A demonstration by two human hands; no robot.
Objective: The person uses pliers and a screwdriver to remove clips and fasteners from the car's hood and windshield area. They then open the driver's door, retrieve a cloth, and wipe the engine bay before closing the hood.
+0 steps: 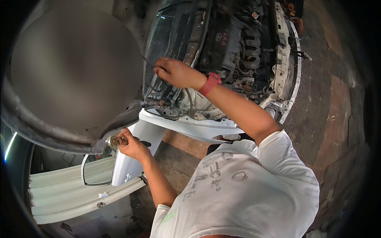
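Observation:
My left hand (134,147) is closed around a short tool with a tan, rounded end (115,141). A dark end of it sticks out on the other side of my fist; its exact kind is unclear. It is beside the lower edge of the raised car hood (59,146). Further up, my right hand (174,73), with a red watch (210,83) on the wrist, has its fingers curled against a thin dark rod or hose (147,61) near the windshield base. The grip itself is partly hidden.
The uncovered engine (222,45) lies under my right arm, bordered by the pale front frame (279,59). A white fender (190,129) runs between me and the bay. White body panels (133,158) stand at lower left. Dark matting (305,103) covers the floor at right.

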